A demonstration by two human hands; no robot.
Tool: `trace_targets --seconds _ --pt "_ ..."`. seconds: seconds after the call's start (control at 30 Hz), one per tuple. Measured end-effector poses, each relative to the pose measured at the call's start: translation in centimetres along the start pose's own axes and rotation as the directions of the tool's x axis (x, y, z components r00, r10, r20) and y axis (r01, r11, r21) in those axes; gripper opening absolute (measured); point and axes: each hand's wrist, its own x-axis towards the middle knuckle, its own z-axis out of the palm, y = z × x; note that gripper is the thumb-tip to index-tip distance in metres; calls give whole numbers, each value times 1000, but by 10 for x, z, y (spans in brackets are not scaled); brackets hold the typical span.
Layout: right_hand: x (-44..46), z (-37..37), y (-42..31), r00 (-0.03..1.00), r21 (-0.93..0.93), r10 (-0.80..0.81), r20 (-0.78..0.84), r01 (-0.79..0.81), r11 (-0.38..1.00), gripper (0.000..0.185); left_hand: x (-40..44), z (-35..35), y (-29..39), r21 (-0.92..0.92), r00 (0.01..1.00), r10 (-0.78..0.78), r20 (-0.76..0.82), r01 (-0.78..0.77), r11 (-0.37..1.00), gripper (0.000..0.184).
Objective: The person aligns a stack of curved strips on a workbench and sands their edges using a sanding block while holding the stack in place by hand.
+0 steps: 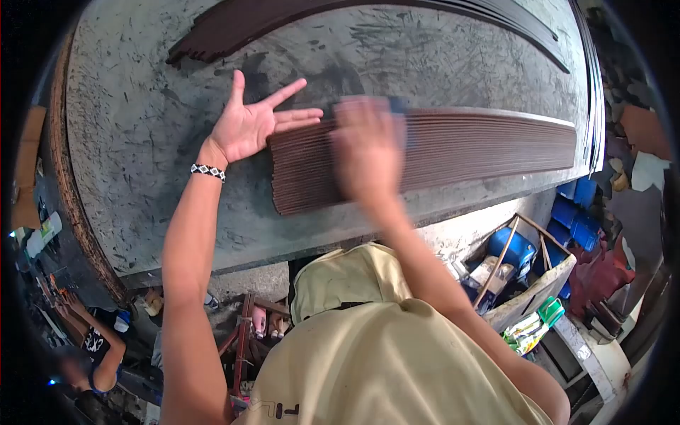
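The left hand (pixel 248 129) is open, palm up, with its thumb and fingers spread. It pinches nothing; its lower fingers reach the far left corner of a row of dark brown strips (pixel 489 145), though whether they touch it is unclear. The right hand (pixel 368 145) is blurred over the left part of the row, its fingers pointing to the far side. Something blue (pixel 397 106) shows at its fingers, too smeared to name, and I cannot tell whether the hand grips it or lies flat.

The strips are thin and long, packed side by side so their edges make a finely ribbed surface. The row bows gently along its far edge, and its left end is uneven and broader than the right. It lies along the near side of a table (pixel 142 142) with a dull grey-green top, scuffed and marked with dark smudges, and a rough, worn brown left edge.

On the far side lies a curved bundle of dark strips (pixel 241 30), arched and narrowing to the right. Thin pale strips (pixel 593 106) run along the table's right edge. A black-and-white patterned bracelet (pixel 207 171) circles the left wrist.
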Motion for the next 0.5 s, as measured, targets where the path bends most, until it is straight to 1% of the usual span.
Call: trace_targets --seconds 0.03,0.07,0.1,0.13,0.17,0.2,0.23,0.27,0.3,0.37,0.4,0.43,0.47,0.5 --pt "-6 24 -57 998 207 -52 -40 59 977 61 -1 -2 -6 80 1000 2 15 -3 997 125" --pt "-11 32 -90 987 203 -156 -34 160 966 61 -4 -3 -6 169 999 9 35 -15 985 125" --pt "-8 35 -108 963 202 -267 -40 269 942 62 -6 -3 0 268 998 24 55 -38 963 125" --pt "1 25 -95 955 264 -295 -8 287 921 59 -7 0 0 218 999 2 40 -11 976 126" --pt "8 12 -65 946 320 -322 27 297 900 57 -6 2 0 160 1000 4 27 -8 987 127" --pt "4 7 -31 984 197 -176 23 168 966 52 -2 3 1 101 1000 13 19 -15 995 127" --pt "9 -12 15 992 -14 -126 -10 126 992 46 -1 2 1 37 1000 21 9 -21 999 127" --pt "5 -12 71 997 -171 -13 -80 -1 985 42 0 -6 1 61 997 29 72 -34 998 128" --pt "6 -31 117 979 -139 196 -63 -203 969 42 -2 -4 -2 75 998 41 41 -44 996 128" --pt "-4 -23 153 942 -241 303 -144 -330 913 44 -1 6 -4 111 998 64 -25 -61 992 128" --pt "-11 -13 126 977 -255 200 -70 -212 943 49 -1 4 -4 124 998 64 6 -64 990 129" --pt "-16 3 74 991 -206 22 -131 -49 977 54 0 -1 -3 135 998 57 40 -62 989 130" --pt "-13 6 10 1000 -41 26 -1 -26 999 59 0 -5 -2 149 996 50 74 -60 987 131" --pt "-17 25 -38 1000 157 -14 -13 16 988 59 -1 -12 -1 151 990 49 129 -69 986 130"
